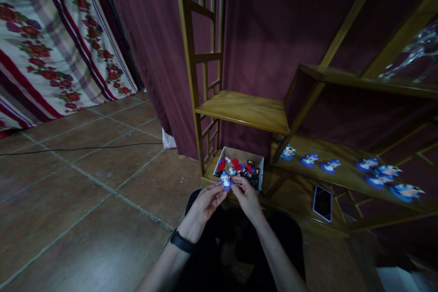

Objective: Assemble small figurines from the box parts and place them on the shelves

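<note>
Between the fingertips of both hands is a small figurine point(226, 180) with purple hair, a white body and a purple round base. My left hand point(209, 198) pinches it from the left, its wrist wearing a black band. My right hand point(247, 195) grips its right side with thumb and fingers. Just beyond the hands sits an open cardboard box point(260, 164) with red discs, more small figurines and dark pieces in it. On the low shelf to the right stand several similar figurines, among them a purple-haired one point(310, 160) and a blue one point(406, 191).
A wooden shelf unit point(244, 108) rises ahead, its middle board above the box. A phone point(322, 203) lies on the bottom board at right. Dark red curtain point(150, 32) hangs behind and left. A black cable point(102, 148) crosses the tiled floor point(78, 210).
</note>
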Tool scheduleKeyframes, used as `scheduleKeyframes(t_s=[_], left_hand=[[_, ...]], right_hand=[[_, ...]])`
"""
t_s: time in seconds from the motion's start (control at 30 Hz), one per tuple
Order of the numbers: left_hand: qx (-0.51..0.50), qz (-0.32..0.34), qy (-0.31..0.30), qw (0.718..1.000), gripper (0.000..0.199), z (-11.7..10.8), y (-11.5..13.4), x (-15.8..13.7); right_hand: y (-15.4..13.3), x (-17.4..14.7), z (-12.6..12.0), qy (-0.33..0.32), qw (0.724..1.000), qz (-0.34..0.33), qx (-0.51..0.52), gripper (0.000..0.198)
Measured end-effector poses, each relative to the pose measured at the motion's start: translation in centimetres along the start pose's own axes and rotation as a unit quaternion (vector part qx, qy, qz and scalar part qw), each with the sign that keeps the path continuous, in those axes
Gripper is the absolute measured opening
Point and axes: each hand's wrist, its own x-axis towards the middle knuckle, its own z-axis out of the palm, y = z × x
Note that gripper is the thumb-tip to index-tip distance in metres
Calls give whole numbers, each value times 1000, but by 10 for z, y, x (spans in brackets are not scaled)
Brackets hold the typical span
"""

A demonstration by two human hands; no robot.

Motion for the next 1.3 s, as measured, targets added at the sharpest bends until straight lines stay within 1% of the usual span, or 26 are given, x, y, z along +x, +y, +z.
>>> scheduleKeyframes(t_s=[0.1, 0.3, 0.47, 0.6, 0.67, 0.77, 0.93, 1.0, 1.1, 1.17, 1.3], left_hand=[[1, 11, 2, 1000, 15, -1, -1, -1], [41, 20, -25, 999, 22, 4, 0, -7], [53, 33, -35, 997, 25, 6, 0, -9], [55, 55, -22, 997, 24, 8, -2, -10], [59, 62, -15, 996, 25, 9, -4, -11], [52, 66, -15, 996, 30, 9, -6, -13], [20, 81, -44, 996, 35, 9, -8, -14], [9, 93, -45, 995, 37, 10, -8, -15], [14, 122, -44, 991, 40, 12, -9, -17], [38, 150, -47, 987, 42, 13, -9, -18], [100, 212, -46, 971, 46, 14, -10, -20]], right_hand=[[1, 1, -1, -6, 1000, 10, 13, 30], [8, 4, 1, -1, 999, 18, 38, 29], [6, 5, 3, 0, 992, 42, 116, 31], [1, 4, 2, -7, 987, 69, 148, 32], [0, 3, 2, -8, 986, 76, 146, 31], [-1, 4, 0, -4, 991, 70, 110, 27], [-7, 4, -2, -18, 998, 31, 49, 19], [-12, 3, -2, -27, 998, 20, 52, 20], [-19, 2, -2, -23, 995, 26, 91, 33], [-22, 2, -1, -17, 993, 38, 108, 40], [-24, 2, 0, -29, 991, 59, 116, 40]])
